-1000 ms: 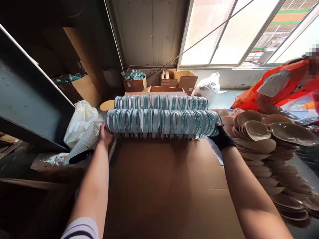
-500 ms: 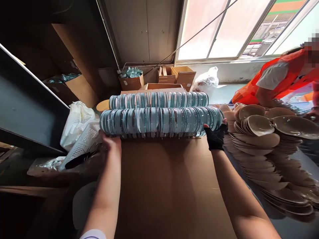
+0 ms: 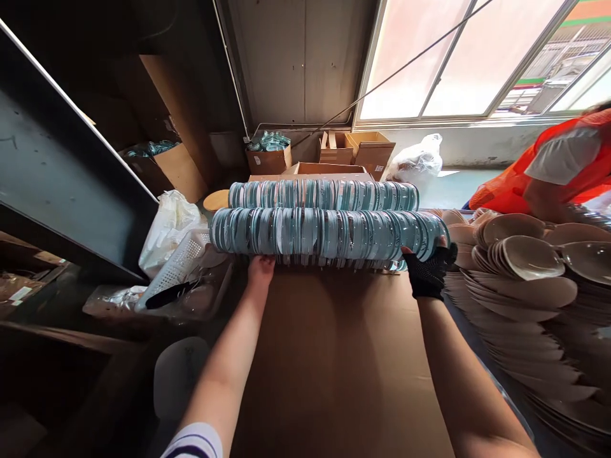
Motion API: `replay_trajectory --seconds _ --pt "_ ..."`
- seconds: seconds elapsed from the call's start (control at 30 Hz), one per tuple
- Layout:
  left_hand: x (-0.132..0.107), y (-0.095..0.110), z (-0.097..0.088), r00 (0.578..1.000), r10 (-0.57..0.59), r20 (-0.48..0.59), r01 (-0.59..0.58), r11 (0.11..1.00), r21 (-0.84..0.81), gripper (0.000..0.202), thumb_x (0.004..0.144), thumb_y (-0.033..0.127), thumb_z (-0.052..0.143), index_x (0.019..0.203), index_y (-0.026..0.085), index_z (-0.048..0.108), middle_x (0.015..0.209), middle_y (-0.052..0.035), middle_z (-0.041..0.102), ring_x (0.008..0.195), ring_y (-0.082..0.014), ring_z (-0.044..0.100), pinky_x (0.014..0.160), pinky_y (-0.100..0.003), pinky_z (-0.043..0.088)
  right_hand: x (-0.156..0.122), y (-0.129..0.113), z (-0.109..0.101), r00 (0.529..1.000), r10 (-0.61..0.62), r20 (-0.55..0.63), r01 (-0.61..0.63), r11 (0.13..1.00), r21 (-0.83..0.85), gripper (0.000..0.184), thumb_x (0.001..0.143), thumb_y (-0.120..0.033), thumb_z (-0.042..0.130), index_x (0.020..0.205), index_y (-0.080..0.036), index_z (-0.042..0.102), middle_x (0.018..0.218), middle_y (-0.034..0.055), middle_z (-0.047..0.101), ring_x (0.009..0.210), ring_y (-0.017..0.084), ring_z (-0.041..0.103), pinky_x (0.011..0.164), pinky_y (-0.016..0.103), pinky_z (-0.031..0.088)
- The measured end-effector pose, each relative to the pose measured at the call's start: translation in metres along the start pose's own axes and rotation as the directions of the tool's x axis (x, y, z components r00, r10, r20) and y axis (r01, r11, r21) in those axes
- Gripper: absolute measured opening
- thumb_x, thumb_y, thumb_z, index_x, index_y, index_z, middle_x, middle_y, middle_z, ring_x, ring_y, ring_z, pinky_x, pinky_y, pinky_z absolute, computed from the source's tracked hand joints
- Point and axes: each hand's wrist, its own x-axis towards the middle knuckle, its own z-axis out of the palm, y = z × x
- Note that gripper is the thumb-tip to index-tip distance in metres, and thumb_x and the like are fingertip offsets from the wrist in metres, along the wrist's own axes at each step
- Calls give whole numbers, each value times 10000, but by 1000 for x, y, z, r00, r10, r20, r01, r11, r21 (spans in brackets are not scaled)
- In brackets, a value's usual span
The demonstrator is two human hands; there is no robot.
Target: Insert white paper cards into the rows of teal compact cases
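Two long rows of round, greenish glass lids stand on edge across a cardboard surface [image 3: 334, 356]. The front row [image 3: 329, 232] sits higher and nearer than the back row [image 3: 324, 194], and more lids show beneath it. My right hand [image 3: 429, 270], in a black glove with bare fingertips, grips the right end of the front row, thumb at its near side. At the lower near edge of that row, left of centre, my bare left hand [image 3: 261, 267] touches the lids. Its fingers are mostly hidden under the glass.
Stacks of beige, glossy shallow dishes [image 3: 529, 280] crowd the right side. Beyond them a person in an orange vest [image 3: 554, 165] leans over. On the left are a white perforated basket [image 3: 172, 270] and a white bag [image 3: 172, 222]. Cardboard boxes [image 3: 370, 152] stand at the back.
My left hand has shifted from the left end of the front row to the right, under its near edge. My right hand stays at the right end. The view has swung slightly left.
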Motion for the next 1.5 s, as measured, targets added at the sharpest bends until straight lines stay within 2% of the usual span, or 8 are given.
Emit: replay_trajectory --seconds 0.27,0.43,0.67,0.93,1.07,1.17,1.3,1.5 --pt "-10 -36 9 996 -90 -22 91 992 87 204 770 -5 543 774 198 565 730 -7 615 729 -137 654 847 -355 545 -8 -10 -2 999 44 -6 -44 999 -21 988 737 -720 602 1458 -112 306 1556 282 137 1453 418 124 1118 630 200" --pt "-14 -51 19 991 -135 -22 137 982 130 184 777 5 574 750 186 567 736 -15 613 744 -153 663 863 -378 542 -8 -1 7 997 -52 -56 48 997 -67 996 714 -758 569 1432 -108 338 1550 269 155 1436 435 167 1109 654 198" --pt "-19 -59 25 989 -140 -41 145 977 155 167 796 30 563 760 192 579 764 -19 629 773 -140 669 861 -341 539 -11 6 9 987 -150 -50 142 982 -124 976 734 -740 543 1444 -103 334 1544 271 164 1432 453 162 1085 689 200" --pt "-19 -73 44 988 -101 -117 119 979 167 71 834 143 578 820 212 582 840 -18 649 790 -125 676 768 -265 542 -13 -10 6 991 -120 -64 107 979 -172 948 743 -718 536 1439 -95 371 1543 291 166 1407 501 152 1025 741 169" --pt "-21 -70 45 991 -99 -93 117 971 209 58 833 146 586 818 202 581 819 -21 657 715 -123 670 718 -264 543 -15 -17 12 979 -192 -63 177 966 -190 918 736 -721 527 1414 -113 412 1534 287 198 1409 487 160 1011 729 190" --pt "-23 -66 42 993 -85 -81 102 964 245 63 822 146 602 815 200 570 784 -12 651 664 -114 657 705 -263 539 -25 -31 16 954 -301 -16 289 930 -228 937 722 -705 550 1442 -127 393 1548 278 178 1410 498 146 1001 731 186" --pt "-23 -63 38 998 -51 -46 62 956 287 169 766 86 623 859 218 573 782 7 655 660 -113 662 728 -269 531 -45 -60 24 890 -420 176 453 857 -244 887 725 -632 594 1465 -187 392 1564 247 194 1411 516 125 1005 745 133" --pt "-19 -61 37 998 -55 -29 61 940 335 246 723 47 616 877 232 564 759 14 645 676 -128 674 769 -303 522 -41 -79 40 891 -398 219 446 859 -253 832 739 -599 596 1452 -207 422 1559 222 235 1411 515 101 1012 742 111"
